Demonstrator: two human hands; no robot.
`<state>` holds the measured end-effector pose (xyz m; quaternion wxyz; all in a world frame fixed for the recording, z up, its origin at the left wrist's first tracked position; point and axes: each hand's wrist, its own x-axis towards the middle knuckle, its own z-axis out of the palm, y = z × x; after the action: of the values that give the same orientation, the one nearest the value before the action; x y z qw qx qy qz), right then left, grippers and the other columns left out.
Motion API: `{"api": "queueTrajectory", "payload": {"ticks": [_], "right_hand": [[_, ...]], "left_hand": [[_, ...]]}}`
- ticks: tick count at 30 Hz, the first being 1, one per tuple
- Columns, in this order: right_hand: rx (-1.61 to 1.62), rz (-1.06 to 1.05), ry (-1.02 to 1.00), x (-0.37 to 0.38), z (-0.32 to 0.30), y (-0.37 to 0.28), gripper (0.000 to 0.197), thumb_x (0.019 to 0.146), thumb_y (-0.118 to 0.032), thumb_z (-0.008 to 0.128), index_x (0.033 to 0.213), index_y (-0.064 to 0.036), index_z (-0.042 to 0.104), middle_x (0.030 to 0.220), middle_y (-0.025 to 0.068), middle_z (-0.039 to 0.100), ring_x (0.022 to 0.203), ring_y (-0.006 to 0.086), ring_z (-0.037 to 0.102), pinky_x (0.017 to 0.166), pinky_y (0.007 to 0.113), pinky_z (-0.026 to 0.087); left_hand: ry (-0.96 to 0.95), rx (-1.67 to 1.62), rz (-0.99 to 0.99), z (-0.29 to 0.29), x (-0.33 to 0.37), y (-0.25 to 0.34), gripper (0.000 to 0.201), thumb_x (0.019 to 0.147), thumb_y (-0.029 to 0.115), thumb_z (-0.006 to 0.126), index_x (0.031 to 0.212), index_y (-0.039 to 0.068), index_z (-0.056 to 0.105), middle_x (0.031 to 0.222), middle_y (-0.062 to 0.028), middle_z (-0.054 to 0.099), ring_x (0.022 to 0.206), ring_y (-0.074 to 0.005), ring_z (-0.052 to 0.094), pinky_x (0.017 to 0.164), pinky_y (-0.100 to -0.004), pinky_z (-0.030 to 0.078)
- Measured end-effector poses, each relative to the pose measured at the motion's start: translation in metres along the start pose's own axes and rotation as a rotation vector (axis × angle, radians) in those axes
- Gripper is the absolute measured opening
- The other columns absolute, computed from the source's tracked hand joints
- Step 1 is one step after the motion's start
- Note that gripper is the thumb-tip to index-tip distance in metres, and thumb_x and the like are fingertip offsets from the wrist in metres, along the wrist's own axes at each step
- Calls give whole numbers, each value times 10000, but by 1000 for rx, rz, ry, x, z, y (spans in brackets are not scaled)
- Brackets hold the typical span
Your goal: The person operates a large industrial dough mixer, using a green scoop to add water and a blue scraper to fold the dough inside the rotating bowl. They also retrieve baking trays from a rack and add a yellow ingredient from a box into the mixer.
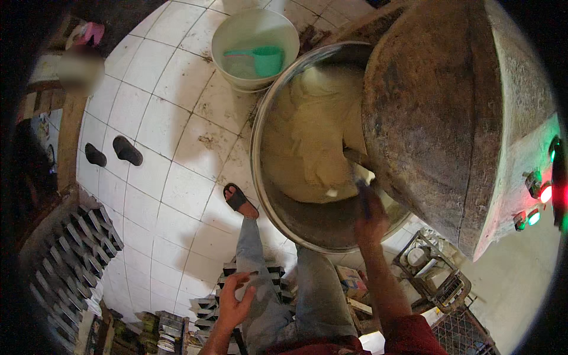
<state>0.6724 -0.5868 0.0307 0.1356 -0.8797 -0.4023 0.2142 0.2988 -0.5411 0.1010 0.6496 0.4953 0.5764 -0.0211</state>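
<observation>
A large round metal mixing bowl (278,222) stands in front of me, holding a mass of pale dough (310,142). My right hand (371,223) reaches over its near right rim. It is closed round a tool with a bluish handle (365,198), whose pale end is near the dough; blur hides its exact kind. Beside the tool a dark mixer arm (355,157) dips into the dough. A small white bit (332,193) lies at the dough's near edge. Low over my left thigh, my left hand (236,299) holds nothing, with its fingers apart.
The bulky, stained mixer body (435,118) overhangs the bowl's right side, with lit buttons (541,193) at far right. A white bucket (255,26) with a green dipper (268,61) stands behind. Slippers (127,151), stacked metal pans (71,248) and another person (80,68) are leftward.
</observation>
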Motion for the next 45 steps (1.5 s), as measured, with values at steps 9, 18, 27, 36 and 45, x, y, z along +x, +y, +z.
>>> {"api": "queueTrajectory", "payload": {"ticks": [9,18,27,36,45], "right_hand": [[18,87,-390,-26,-52,-21,346,805,-36,682,1150,-66,693,1068,189,712,982,392,682,879,455,538],[134,-375,841,-52,-408,-165,264,908,-3,644,1160,33,576,1094,122,637,966,211,620,855,346,501],[-430,-268,611,94,-405,-150,610,877,-247,642,1394,27,467,1294,271,564,1201,425,540,1010,469,450],[-61,-649,-190,-5,-47,-87,537,732,-5,748,1241,-133,631,1292,137,598,1214,316,566,961,486,498],[-635,-453,-573,138,165,-36,648,805,-250,714,1416,-190,509,1527,168,377,1357,386,423,1014,561,449]], "left_hand": [[-8,-85,22,32,5,1,328,910,143,663,1206,18,602,1159,-138,640,1084,-258,633,936,-387,499],[-2,-111,151,-3,3,40,355,901,102,652,1225,-18,571,1122,-162,652,1025,-251,650,881,-383,530],[26,-116,122,-76,8,19,334,914,91,634,1224,-18,574,1132,-147,645,1019,-236,636,868,-374,528],[111,-113,-49,-122,-2,-24,309,933,100,634,1217,-10,583,1167,-140,636,1041,-228,628,892,-369,518],[74,-91,-316,-87,4,-72,342,947,159,648,1246,4,584,1172,-134,648,1083,-231,631,919,-371,505]]}}
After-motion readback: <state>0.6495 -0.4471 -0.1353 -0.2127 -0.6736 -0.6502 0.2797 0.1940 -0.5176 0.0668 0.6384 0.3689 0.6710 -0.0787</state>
